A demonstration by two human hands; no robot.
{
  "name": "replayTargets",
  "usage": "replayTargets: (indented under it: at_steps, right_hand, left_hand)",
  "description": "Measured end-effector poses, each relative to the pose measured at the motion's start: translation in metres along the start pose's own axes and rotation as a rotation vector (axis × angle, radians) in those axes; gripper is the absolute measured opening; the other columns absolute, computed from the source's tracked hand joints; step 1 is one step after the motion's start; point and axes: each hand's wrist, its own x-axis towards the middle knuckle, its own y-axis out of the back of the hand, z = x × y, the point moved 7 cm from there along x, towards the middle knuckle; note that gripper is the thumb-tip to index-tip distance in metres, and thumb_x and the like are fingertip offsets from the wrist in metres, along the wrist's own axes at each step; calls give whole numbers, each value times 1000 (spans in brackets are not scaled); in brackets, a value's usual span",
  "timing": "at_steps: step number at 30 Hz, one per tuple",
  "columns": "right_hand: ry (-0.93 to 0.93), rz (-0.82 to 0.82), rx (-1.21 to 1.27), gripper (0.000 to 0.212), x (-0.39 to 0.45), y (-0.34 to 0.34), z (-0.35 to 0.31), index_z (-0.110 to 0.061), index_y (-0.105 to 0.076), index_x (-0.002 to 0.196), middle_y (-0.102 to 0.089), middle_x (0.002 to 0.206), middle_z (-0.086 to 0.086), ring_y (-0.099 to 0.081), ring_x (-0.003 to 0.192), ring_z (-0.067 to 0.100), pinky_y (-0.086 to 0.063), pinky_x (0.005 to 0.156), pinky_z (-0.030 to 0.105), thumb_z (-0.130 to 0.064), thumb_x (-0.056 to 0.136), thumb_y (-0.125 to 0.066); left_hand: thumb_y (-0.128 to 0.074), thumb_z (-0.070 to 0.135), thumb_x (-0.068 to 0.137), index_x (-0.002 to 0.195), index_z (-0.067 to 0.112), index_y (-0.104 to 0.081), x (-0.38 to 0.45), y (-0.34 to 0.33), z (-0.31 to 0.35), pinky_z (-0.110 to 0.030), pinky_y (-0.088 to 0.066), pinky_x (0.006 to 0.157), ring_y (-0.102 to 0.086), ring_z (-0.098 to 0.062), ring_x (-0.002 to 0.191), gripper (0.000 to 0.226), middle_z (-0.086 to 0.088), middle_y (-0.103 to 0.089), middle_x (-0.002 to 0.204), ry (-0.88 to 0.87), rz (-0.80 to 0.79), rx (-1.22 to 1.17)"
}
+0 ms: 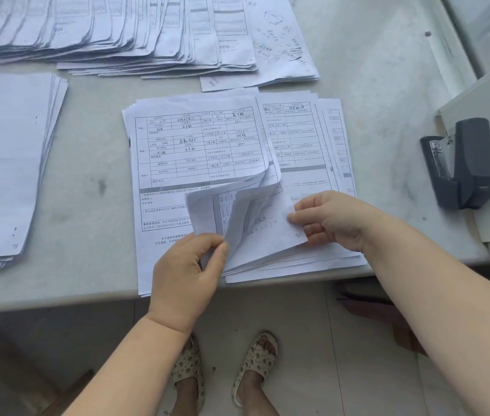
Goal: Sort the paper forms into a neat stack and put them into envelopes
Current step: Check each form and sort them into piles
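Looks like office or clerical workroom: many stacks of printed forms (195, 145) spread over grey counter (93, 181), grey stapler (460, 163) at right, tiled floor (312, 370) below.

Handwritten "78" on the left blank stack (6, 163); form print illegible

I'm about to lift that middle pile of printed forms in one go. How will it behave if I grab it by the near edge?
Probably floppy: the sheets pinched by the left hand and right hand already curl over. The middle pile is fanned and uneven, so loose sheets will likely slide apart. It overhangs the table edge slightly, so a careless tug might spill some.
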Motion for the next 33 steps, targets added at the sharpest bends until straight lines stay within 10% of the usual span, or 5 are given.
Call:
replayTargets:
  at_steps: [8,15,25,33]
  right_hand:
    - [110,168,-148,23,-3,9,-9,-15,-55,70,-56,54,-4,-46,46,10,-40,49,21,-17,85,-72]
    - [17,157,-53,54,-3,7,-16,-11,-73,82,-54,55,0,-39,46,12,-35,52,23,-61,88,-53]
    - [-43,109,-86,48,0,-1,-10,-13,-62,78,-60,54,-1,-43,46,13,-36,49,23,-57,91,-52]
    - [82,189,-347,20,1,5,-13,-18,-60,68,-55,58,-3,-44,50,10,-35,51,22,-16,80,-76]
  left_hand:
    - [-52,50,78,89,36,-56,2,-1,2,-15,-39,63,-53,0,73,18,19,-60,89,25,21,-5]
    - [-43,44,92,66,30,-48,1,-1,3,-34,-40,55,-45,-11,60,30,8,-44,58,-4,29,-30]
    - [-42,42,91,63,35,-42,1,-1,4,-30,-38,55,-45,-13,60,29,6,-43,57,11,23,-7]
    - [-46,43,88,65,31,-52,0,0,3,-29,-39,57,-46,-14,60,26,5,-48,57,15,39,-5]
